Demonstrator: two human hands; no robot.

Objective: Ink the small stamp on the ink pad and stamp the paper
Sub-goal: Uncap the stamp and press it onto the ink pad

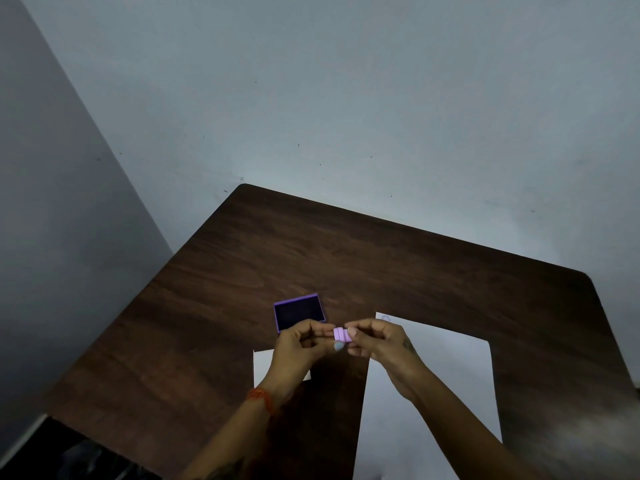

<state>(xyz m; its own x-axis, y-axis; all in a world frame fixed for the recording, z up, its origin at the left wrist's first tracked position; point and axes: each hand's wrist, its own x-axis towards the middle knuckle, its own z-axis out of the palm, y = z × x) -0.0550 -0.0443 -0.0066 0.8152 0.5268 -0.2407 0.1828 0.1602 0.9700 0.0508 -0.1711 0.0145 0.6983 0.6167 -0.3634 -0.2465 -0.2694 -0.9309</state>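
A small pale purple stamp (342,334) is held above the dark wooden table (381,265), pinched from both sides. My left hand (300,348) grips its left end and my right hand (379,341) grips its right end. Just behind my left hand lies the open ink pad (299,312), a purple square case with a dark pad inside. A large white sheet of paper (446,368) lies under my right forearm; a faint round mark shows at its far left corner.
A smaller white card (261,367) lies under my left wrist, partly hidden. An orange band circles my left wrist. The table stands in a corner against grey walls, with its left edge dropping to a dark floor.
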